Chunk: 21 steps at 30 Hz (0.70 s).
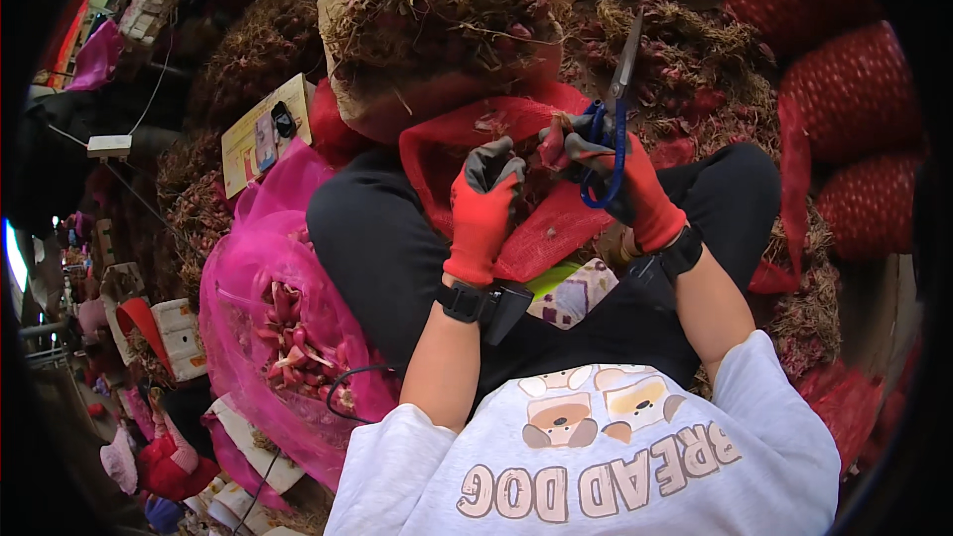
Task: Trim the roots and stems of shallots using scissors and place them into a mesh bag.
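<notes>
Both my hands wear red gloves with grey fingers. My right hand (635, 184) is closed around blue-handled scissors (620, 104), whose blades point up and away from me. By its fingertips is a reddish shallot (553, 145), apparently pinched there. My left hand (483, 203) is curled, thumb toward the fingers; whatever it may hold is hidden. Beneath both hands, a red mesh cloth (437, 154) spreads over my lap. Just ahead stands a container (367, 104) heaped with dried shallots (447, 20), roots and stalks tangled on top.
A pink mesh bag (233, 278) with trimmed shallots (298, 347) lies at my left. Beyond it are a cardboard box (243, 154) and a cable (347, 377). Full red mesh sacks (854, 89) are stacked at the right, beside loose dried shallots (695, 60).
</notes>
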### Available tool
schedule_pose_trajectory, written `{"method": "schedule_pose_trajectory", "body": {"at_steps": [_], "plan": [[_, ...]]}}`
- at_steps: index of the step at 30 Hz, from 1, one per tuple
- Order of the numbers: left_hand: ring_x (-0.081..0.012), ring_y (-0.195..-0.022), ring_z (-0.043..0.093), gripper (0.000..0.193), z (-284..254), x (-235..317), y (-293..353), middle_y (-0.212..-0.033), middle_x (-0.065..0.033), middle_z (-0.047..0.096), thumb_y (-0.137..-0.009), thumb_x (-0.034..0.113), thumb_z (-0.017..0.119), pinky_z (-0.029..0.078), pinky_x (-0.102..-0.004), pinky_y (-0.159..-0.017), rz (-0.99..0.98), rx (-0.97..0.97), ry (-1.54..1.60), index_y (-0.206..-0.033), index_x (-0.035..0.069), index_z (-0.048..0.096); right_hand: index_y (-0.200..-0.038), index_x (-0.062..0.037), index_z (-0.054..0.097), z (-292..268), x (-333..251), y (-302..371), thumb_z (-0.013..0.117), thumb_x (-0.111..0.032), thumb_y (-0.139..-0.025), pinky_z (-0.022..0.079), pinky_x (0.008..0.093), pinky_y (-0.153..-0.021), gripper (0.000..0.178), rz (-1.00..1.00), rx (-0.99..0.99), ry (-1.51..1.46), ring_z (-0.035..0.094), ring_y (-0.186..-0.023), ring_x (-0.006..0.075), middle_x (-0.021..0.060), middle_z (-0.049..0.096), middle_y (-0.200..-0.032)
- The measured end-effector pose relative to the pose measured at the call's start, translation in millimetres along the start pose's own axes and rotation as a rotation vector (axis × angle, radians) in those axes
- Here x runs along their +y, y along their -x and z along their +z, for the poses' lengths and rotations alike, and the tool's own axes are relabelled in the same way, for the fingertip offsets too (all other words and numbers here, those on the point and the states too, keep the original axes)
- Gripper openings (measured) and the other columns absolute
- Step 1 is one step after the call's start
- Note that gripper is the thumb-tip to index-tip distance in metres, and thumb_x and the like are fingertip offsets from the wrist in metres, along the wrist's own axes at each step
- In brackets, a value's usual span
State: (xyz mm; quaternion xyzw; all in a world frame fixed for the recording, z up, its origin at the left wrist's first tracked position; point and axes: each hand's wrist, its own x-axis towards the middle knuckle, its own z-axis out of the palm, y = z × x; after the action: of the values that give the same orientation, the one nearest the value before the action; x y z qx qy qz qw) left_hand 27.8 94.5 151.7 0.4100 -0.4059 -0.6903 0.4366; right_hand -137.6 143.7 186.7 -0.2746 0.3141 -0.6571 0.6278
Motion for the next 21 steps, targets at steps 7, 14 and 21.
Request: {"method": "schedule_pose_trajectory", "body": {"at_steps": [7,14,21], "plan": [[-0.0098,-0.080,0.058,0.020,1,10,10,-0.088,-0.0042,0.065,-0.082,0.005,0.065,0.047,-0.0251,-0.071,0.268,-0.187,-0.413,-0.101,-0.001,0.063,-0.111,0.0002,0.057,-8,18,3,0.065,-0.006,-0.082,0.050,0.0248,-0.074,0.031,0.006,0.116,0.383,0.059,-0.083,0.0090,0.0036,0.062,-0.093],[-0.0084,-0.067,0.054,0.010,-3,5,6,-0.074,-0.0011,0.060,-0.080,0.007,0.066,0.045,-0.0251,-0.063,0.454,-0.113,-0.676,-0.084,-0.001,0.061,-0.112,-0.0014,0.058,-9,25,2,0.063,-0.003,-0.083,0.048,0.0238,-0.076,0.030,-0.092,0.086,0.582,0.056,-0.087,0.0072,0.0029,0.063,-0.098],[-0.0104,-0.062,0.054,0.010,-14,-5,2,-0.071,0.0001,0.058,-0.083,0.011,0.064,0.044,-0.0249,-0.058,-0.105,-0.084,-0.350,-0.083,0.003,0.059,-0.110,0.0002,0.058,-4,8,4,0.064,-0.005,-0.082,0.047,0.0249,-0.079,0.030,-0.145,-0.020,0.392,0.058,-0.088,0.0090,0.0031,0.063,-0.098]]}}
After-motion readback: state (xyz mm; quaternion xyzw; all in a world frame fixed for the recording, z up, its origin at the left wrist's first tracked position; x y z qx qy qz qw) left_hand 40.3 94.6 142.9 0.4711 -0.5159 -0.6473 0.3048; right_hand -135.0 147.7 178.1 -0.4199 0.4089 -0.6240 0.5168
